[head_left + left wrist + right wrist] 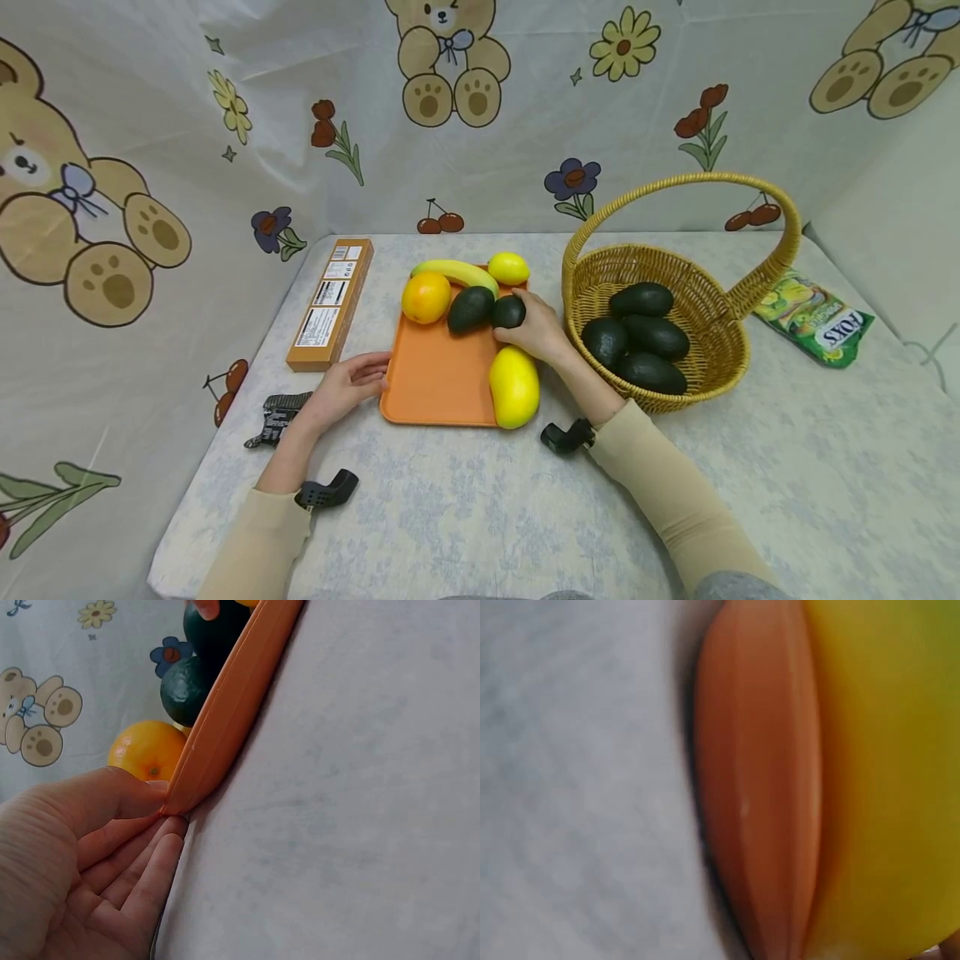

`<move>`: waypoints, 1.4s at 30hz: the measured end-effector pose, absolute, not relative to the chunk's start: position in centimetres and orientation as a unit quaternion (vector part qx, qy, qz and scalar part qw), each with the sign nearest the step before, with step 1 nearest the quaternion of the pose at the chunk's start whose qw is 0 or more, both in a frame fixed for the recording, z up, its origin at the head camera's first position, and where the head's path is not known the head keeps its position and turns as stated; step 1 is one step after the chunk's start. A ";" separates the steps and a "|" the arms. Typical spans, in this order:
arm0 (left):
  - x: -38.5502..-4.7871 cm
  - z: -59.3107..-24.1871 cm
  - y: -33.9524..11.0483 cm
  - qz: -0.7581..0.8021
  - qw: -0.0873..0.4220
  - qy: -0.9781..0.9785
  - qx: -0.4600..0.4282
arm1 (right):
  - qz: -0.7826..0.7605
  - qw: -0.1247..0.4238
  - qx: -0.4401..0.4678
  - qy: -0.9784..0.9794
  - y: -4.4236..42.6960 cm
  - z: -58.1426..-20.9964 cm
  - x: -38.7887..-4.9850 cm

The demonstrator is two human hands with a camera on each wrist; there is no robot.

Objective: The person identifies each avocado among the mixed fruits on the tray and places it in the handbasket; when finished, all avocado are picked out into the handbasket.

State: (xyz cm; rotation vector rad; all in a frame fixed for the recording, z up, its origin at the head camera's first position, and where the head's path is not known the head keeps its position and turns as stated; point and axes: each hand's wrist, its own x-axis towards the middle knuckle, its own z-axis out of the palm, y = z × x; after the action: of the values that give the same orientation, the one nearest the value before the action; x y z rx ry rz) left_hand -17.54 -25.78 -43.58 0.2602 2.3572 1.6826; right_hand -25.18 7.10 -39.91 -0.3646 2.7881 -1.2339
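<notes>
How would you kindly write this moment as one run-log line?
left hand: pinches orange tray edge | right hand: holds avocado at tray's right side | wicker basket: four avocados inside

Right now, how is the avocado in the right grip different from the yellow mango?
The avocado is dark green, the mango bright yellow. The mango looks bigger than the avocado. The right grip holds the avocado, while the mango lies along the right side of the tray. Both look rounded.

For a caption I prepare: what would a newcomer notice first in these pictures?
It would be the tall-handled golden wicker basket of dark green oval avocados, at the head view's right. To its left, the right hand grips another avocado at the edge of an orange rectangular tray.
</notes>
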 end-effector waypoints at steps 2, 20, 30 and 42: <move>-17.5 -43.6 -25.8 0.577 0.116 0.804 0.088 | -0.415 0.027 -0.123 0.901 7.0 -39.6 -25.0; -17.5 -43.4 -25.6 0.573 0.119 0.807 0.083 | -0.543 0.006 -0.188 0.818 10.9 -32.0 -18.9; -17.6 -43.6 -25.7 0.577 0.121 0.804 0.081 | -0.553 -0.025 -0.163 0.817 17.2 -30.8 -16.1; -17.6 -43.6 -25.8 0.576 0.117 0.805 0.083 | -0.487 -0.068 -0.042 0.870 25.0 -33.5 -17.1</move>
State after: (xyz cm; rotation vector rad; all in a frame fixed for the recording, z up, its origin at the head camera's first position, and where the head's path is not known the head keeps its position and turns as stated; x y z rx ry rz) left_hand -17.55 -25.75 -43.55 0.2416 2.3566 1.6860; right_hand -17.11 25.05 -33.46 -0.1376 2.8569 -1.6006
